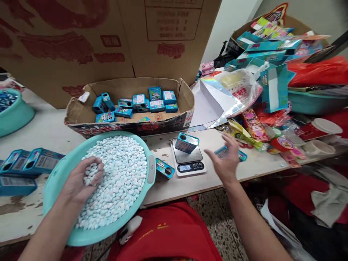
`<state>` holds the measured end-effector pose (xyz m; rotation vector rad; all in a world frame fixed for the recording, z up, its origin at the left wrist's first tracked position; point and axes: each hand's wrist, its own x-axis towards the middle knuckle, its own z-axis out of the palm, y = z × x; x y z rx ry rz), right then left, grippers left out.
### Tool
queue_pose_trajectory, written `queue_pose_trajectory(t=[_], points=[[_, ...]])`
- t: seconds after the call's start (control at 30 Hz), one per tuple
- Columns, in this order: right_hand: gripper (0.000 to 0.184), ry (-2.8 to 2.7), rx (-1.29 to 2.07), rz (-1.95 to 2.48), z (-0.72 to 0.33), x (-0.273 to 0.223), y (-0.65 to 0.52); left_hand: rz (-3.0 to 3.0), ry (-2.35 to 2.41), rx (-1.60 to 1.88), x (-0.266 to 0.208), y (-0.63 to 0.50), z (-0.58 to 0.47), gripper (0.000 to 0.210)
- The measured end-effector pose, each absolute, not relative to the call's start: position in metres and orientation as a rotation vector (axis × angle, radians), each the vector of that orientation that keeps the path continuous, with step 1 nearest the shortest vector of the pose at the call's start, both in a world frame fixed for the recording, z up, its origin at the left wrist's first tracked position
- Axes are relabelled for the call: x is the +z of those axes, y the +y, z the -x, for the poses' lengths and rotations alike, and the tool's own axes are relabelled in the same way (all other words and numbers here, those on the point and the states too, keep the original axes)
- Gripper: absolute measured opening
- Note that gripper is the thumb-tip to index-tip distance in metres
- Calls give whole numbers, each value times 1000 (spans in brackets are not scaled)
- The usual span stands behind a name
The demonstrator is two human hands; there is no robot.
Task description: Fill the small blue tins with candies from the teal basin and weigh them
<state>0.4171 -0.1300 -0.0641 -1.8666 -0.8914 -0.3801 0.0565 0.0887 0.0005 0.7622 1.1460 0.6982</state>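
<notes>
My left hand [88, 177] is inside a turquoise basin [150, 170], its fingers curled round a handful of pale blue-white candies [125, 156]. More of the same candies heap up in the basin. To the right, a small blue candy box [187, 143] with a round hole stands tilted on a digital scale [191, 169], whose display appears to read 14.66. My right hand [225, 159] is held open beside the scale, fingers apart, above another blue box [223, 152] lying on the table. A further blue box [165, 169] lies between basin and scale.
Behind the basin, a low cardboard tray [130, 127] holds several blue boxes, with a big carton [108, 43] behind it. Several blue boxes [40, 161] lie at left near another turquoise basin [16, 112]. Wrappers, flattened packaging and a red cup [310, 130] crowd the right side.
</notes>
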Motion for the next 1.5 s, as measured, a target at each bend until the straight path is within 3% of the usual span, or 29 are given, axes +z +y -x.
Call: queue_pose_trajectory(t=[0.17,0.33,0.53,0.83,1.03,1.13,1.2,1.33,1.5], points=[[46,-901,283,1686,-386,-47,-65,-709,1097,771,2,87,-55,18],[41,-994,220,1450,-337,3,-44,-533,972,865,27,82,-64,29],[36,-1494,446,1322,-250,34,-19,-728,768,1142,87,67,-102,34],[39,-1555,478,1379,-223,25,0,-878,820,1348,74,68,-109,30],[41,-1430,607,1337,-231,25,-6,-926,846,1250,81,73,-102,33],[40,-1273,658,1296,-259,27,-26,-1391,1083,1082,63,77,-78,33],[41,-1157,609,1316,-287,24,-44,-1902,1232,746,39,79,-58,34],[42,-991,383,1470,-349,-2,-70,-2292,1372,439,-6,75,-29,53],[42,-917,282,1594,-395,-52,-75,-2193,1552,457,-6,63,-35,43]])
